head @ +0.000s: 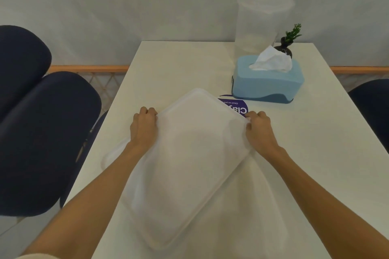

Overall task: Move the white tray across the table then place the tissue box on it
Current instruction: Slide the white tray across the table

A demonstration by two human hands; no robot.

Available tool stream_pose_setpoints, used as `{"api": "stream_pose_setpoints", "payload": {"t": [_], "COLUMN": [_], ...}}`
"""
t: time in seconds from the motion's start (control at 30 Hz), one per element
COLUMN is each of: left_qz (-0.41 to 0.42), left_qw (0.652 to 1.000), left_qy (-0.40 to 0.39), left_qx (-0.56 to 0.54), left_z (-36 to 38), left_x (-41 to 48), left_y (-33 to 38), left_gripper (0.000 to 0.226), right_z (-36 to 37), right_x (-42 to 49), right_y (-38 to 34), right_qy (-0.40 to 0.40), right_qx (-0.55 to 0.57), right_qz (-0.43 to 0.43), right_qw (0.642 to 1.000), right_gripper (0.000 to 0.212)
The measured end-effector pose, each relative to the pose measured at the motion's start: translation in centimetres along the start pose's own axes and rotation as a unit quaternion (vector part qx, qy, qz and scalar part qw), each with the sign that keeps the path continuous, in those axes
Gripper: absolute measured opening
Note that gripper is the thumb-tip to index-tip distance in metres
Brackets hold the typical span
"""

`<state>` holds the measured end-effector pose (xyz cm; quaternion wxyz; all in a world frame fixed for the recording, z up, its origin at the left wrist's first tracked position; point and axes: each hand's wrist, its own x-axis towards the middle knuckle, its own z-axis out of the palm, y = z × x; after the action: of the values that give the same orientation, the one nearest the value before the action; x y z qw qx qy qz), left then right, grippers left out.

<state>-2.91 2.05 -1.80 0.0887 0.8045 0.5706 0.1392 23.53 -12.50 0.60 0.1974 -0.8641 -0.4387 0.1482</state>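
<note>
From my remote seat I saw both hands closed on the white tray [189, 166], one on each long side. The left hand [144, 127] was curled tight over the tray's left rim, knuckles up, fingers [150, 111] folded around the edge near the far left corner. The right hand [260, 130] pinched the right rim the same way, its fingers [253, 115] bent onto the edge, thumb tucked against the side. Neither hand showed any gap; both were fully clenched on the rim.

The tray sat skewed on the white table [315, 153], its far corner pointing away from me and its near end close to the table's front edge. I could not tell whether it was lifted or resting flat. Its right edge overlapped a round purple sticker [235, 104] on the tabletop.

The blue tissue box [267, 82] stood beyond the tray to the right, apart from it, a white tissue [271, 60] sticking up from its slot. Behind the box stood a clear lidded container [261, 23] and a small dark vase with a green sprig [289, 42].
</note>
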Motion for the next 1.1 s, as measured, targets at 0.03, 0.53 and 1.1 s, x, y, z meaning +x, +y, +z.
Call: {"api": "stream_pose_setpoints", "payload": {"t": [0.03, 0.53, 1.1], "left_qz": [-0.014, -0.168, -0.195], "left_qw": [1.0, 0.985, 0.974], "left_qy": [0.007, 0.019, -0.012], "left_qx": [0.001, -0.045, -0.118], "left_z": [-0.1, -2.6, -4.6], "left_x": [-0.1, -1.7, -3.4], "left_y": [-0.4, -3.6, -9.2], "left_gripper": [0.02, 0.023, 0.022], "right_z": [0.0, 3.3, 4.5], "right_x": [-0.1, -1.4, 3.5], "right_y": [0.0, -4.2, -10.4], "right_qy": [0.004, -0.07, -0.082], "right_qx": [0.004, 0.059, 0.016], "right_qz": [0.001, 0.043, -0.023], "right_qw": [1.0, 0.995, 0.996], "right_gripper": [0.043, 0.03, 0.024]}}
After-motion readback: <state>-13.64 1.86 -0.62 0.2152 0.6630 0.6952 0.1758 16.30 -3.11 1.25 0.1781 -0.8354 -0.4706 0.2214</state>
